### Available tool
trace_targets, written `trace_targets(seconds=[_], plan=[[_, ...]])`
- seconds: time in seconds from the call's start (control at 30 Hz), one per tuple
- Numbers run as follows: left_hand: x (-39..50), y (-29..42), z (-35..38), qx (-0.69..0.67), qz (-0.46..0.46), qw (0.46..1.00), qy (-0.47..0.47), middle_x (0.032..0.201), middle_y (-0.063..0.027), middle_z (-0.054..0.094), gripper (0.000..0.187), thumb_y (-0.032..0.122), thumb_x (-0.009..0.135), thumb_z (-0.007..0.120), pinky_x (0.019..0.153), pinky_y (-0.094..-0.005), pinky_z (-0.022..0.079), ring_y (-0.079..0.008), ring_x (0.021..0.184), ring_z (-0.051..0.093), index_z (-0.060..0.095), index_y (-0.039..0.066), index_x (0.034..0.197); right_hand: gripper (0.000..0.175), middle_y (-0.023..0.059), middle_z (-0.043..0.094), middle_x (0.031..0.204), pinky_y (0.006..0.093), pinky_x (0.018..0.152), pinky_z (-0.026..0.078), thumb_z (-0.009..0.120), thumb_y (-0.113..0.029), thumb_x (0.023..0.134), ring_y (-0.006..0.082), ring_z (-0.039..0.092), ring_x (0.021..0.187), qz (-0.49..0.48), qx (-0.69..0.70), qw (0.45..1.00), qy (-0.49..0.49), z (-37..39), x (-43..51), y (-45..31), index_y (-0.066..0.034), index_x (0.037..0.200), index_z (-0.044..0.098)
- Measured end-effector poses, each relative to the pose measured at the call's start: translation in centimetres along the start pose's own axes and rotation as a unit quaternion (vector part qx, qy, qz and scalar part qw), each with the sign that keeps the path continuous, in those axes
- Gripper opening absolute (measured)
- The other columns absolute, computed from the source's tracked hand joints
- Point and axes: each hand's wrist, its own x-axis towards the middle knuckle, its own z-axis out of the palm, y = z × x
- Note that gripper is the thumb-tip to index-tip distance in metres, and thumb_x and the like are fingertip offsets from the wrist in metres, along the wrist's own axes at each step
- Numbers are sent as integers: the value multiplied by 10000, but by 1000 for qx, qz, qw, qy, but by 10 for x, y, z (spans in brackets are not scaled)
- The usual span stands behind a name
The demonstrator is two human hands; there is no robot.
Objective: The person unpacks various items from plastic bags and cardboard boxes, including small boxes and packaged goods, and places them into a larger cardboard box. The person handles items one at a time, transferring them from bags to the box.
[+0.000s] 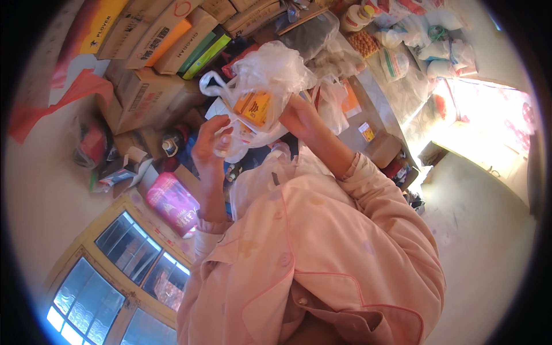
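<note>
A translucent plastic bag (pixel 276 69) is held up in front of my chest, its handle loop standing out at the left. Inside it lies an orange box (pixel 254 108) with dark printing, and other pale items are partly covered by the plastic. My left hand (pixel 214 140) has its fingers and thumb curled on the lower left edge of the bag. At the bag's right side, my right hand (pixel 295 116) grips the plastic; its fingertips are partly hidden.
Cardboard boxes (pixel 151 97) are stacked at the upper left. Below them are a dark bottle (pixel 170 145) and a pink package (pixel 172 200). Several filled bags (pixel 394 64) and a white jug with a yellow cap (pixel 357 18) stand at the upper right. A small carton (pixel 384 148) sits right of my forearm.
</note>
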Motion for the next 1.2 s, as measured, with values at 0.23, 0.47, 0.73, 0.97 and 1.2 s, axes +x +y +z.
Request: trace_targets(seconds=[0.23, 0.47, 0.73, 0.97, 1.2], plan=[[6, -16, 16, -71, -42, 997, 9, 1206, -118, 587, 502, 41, 843, 705, 949, -311, 460, -173, 1102, 569, 493, -26, 1293, 352, 103, 537, 1302, 398, 1074, 383, 514, -104, 971, 231, 509, 1236, 52, 2, 998, -17, 1, -9, 16, -31, 1308, 443], [7, -17, 17, 78, 2, 990, 117, 1122, -102, 619, 469, 16, 830, 707, 850, -264, 502, -155, 999, 612, 524, 1, 1261, 659, 145, 439, 1381, 411, 1061, 377, 642, -134, 861, 278, 468, 1254, -117, -355, 922, 102, 33, -17, -6, -47, 1433, 326], [-2, -4, 17, 87, 17, 991, 98, 1119, -105, 625, 416, 8, 827, 705, 862, -276, 495, -149, 1007, 608, 550, -6, 1212, 623, 228, 491, 1300, 396, 929, 456, 741, -146, 768, 382, 527, 1149, -286, -770, 560, 108, 80, -7, -9, -51, 1316, 460], [-1, -7, -7, -140, -52, 984, 96, 1169, -111, 609, 363, 52, 882, 655, 940, -290, 458, -171, 1068, 586, 549, -24, 1221, 337, 173, 698, 910, 376, 767, 514, 685, -111, 778, 345, 667, 873, -222, -633, 701, 241, 45, 5, -28, -10, 1095, 630], [-3, -24, -25, -291, -69, 946, 127, 1194, -142, 601, 354, 132, 927, 618, 967, -362, 463, -227, 1105, 582, 538, -26, 1234, 345, 161, 690, 908, 337, 780, 513, 665, -147, 818, 310, 675, 880, -58, -452, 832, 317, -6, 24, -38, -7, 1131, 626]])
